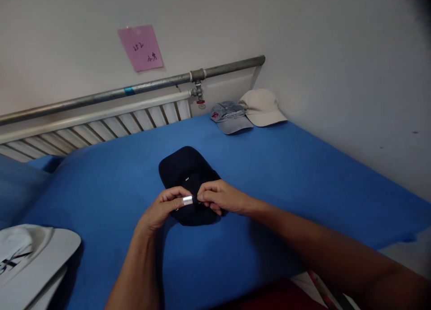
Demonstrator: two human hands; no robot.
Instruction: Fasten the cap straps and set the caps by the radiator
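A black cap point(185, 168) lies on the blue bedsheet point(286, 166) in the middle of the view. Both hands rest on its near end. My left hand point(164, 207) is closed in a pinch on a small shiny metal clasp point(187, 200) at the cap's back. My right hand point(220, 197) meets it from the right, its fingers curled and pressed on the cap's strap beside the clasp. The near edge of the cap is hidden under the hands.
A grey denim cap point(230, 116) and a beige cap point(262, 107) lie at the far corner by the wall. A white cap point(30, 256) sits at the near left. A radiator and pipe point(134, 92) run along the back wall under a pink note point(140, 47).
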